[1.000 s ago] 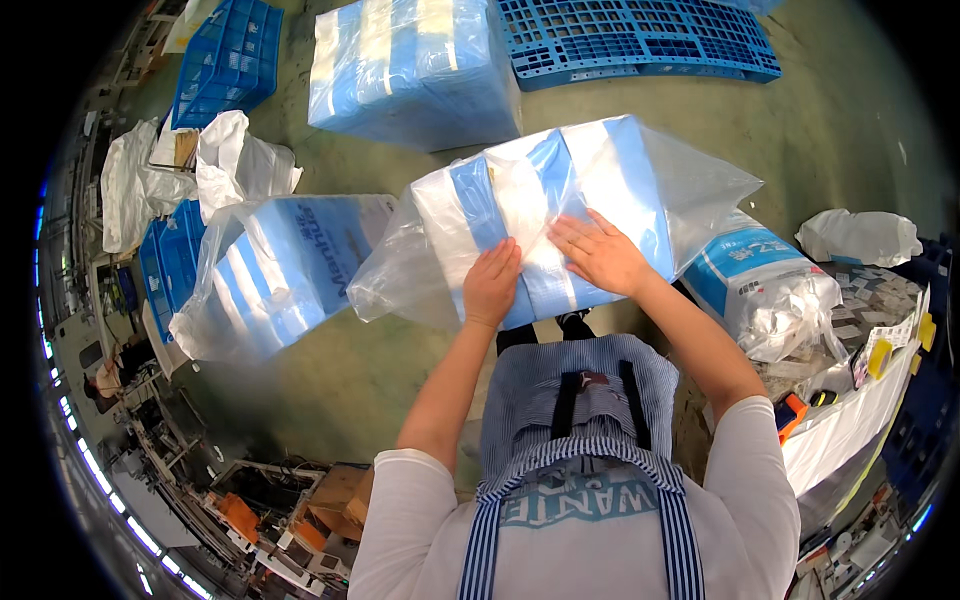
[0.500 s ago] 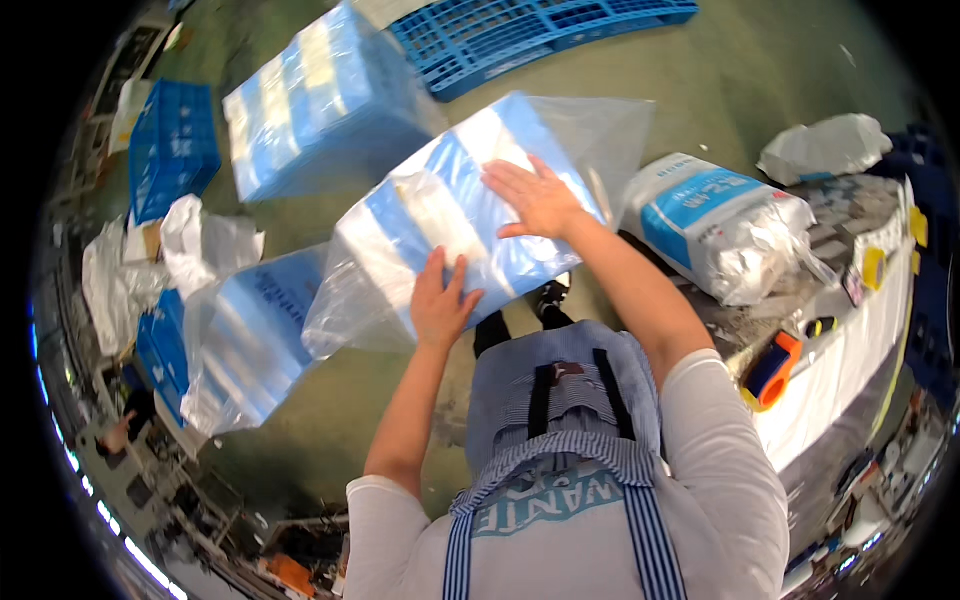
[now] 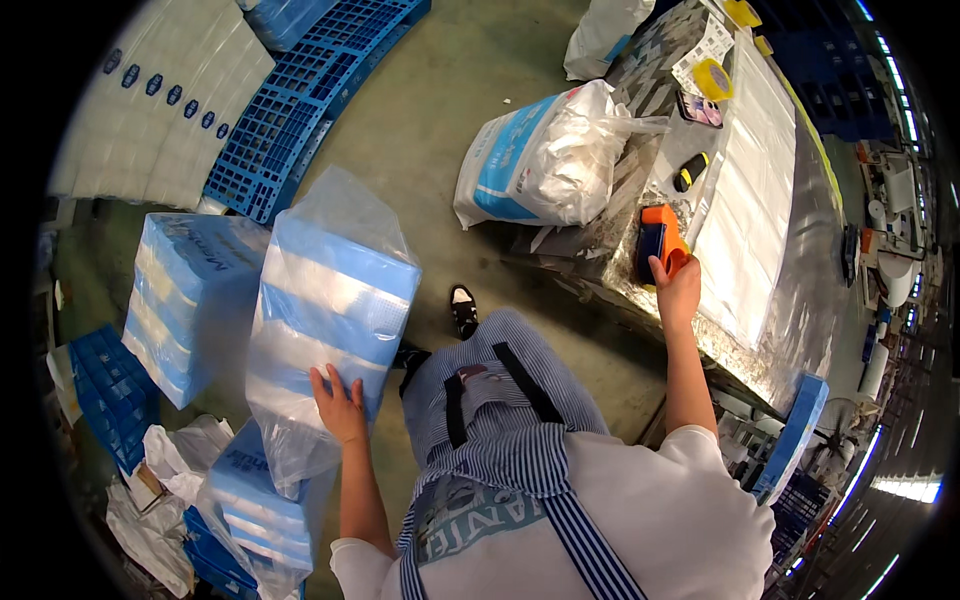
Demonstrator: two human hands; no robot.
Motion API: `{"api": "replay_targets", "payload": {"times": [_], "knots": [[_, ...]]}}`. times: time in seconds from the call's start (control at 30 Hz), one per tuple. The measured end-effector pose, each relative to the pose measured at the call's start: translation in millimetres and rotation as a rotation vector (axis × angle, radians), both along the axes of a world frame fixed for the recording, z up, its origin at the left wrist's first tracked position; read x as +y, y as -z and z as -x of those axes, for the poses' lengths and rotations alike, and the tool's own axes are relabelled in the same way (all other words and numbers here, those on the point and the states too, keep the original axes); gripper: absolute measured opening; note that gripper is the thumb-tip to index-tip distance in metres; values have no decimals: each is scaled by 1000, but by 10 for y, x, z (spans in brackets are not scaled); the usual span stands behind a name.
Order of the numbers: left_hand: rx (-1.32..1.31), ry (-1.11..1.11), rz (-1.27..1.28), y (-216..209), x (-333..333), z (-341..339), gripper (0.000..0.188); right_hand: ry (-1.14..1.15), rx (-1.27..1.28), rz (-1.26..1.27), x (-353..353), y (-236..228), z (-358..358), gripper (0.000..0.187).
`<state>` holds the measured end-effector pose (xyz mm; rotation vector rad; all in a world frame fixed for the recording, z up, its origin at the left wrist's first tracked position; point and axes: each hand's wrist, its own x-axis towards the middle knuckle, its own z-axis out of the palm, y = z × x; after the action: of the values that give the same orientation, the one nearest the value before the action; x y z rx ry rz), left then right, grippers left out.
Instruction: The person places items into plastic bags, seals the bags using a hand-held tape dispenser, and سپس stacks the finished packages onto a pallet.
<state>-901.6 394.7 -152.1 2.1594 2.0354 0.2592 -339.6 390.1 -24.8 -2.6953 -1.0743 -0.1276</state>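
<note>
My left hand (image 3: 342,405) lies with spread fingers on a large block-shaped pack (image 3: 335,275) striped in blue and white, loosely wrapped in a clear plastic bag. The bag's open end flares out at the far side of the pack. At the right, my right hand (image 3: 677,292) closes around the near end of an orange tape dispenser (image 3: 660,214) with a dark blue roll. The dispenser is on the plastic-covered worktable (image 3: 755,190). A black-and-yellow cutter (image 3: 691,172) lies just beyond it.
Similar bagged packs (image 3: 165,300) (image 3: 262,500) stand on the left. A blue pallet (image 3: 290,110) lies farther off, beside stacked white packages (image 3: 160,100). A stuffed white-and-blue bag (image 3: 540,160) leans by the table. Yellow tape (image 3: 712,80) and a phone (image 3: 700,110) are on the table.
My view has swung right, toward the table. My right hand has left the pack and now grips the tape dispenser. My left hand remains on the pack.
</note>
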Motion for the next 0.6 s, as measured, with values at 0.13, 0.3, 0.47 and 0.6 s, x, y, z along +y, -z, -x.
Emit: {"api": "replay_targets", "payload": {"times": [0.13,0.3,0.47,0.6], "knots": [[-6,-3,-19,-3,5,-25,58,9,-61,324,48,356,-56,54],[-35,-67,-7,-8,23,26,64,-328,433,-126,426,-16,954,47],[-58,-98,-2,32,-38,111,64,-1167,859,-24,867,-199,2984,43],[-118,-97,33,31,-16,80,63,-1281,1270,300,1299,42,4343,35]]}}
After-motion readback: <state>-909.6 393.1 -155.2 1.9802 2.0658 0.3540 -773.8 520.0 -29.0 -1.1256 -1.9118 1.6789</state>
